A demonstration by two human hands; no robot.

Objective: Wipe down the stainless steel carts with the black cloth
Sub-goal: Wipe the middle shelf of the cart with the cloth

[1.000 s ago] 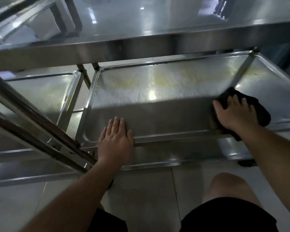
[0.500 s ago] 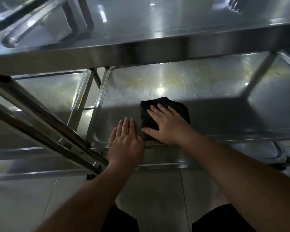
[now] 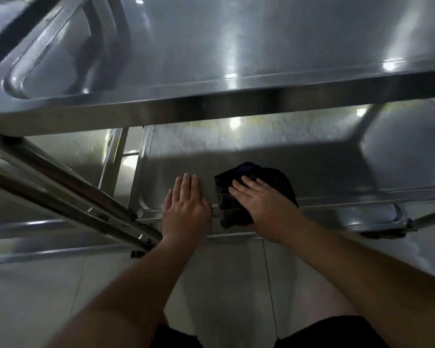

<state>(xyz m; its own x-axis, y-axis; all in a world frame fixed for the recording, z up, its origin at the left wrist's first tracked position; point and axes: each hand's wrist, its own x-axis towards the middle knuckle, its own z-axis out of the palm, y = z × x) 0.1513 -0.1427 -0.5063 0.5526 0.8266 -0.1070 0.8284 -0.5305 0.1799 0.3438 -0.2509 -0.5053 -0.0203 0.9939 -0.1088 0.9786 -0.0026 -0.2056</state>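
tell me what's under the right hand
The black cloth lies under the right hand, pressed flat on the cart's lower shelf. The shelf surface beneath the cloth is covered, so its state cannot be seen.

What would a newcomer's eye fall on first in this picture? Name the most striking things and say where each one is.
The black cloth stands out at the near edge of the lower shelf, pressed flat under the right hand. Just to its left, the left hand rests flat on that same edge. Above them, the shiny top shelf fills the upper picture.

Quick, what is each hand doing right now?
Left hand: open, flat on the shelf.
Right hand: open, pressing the cloth.
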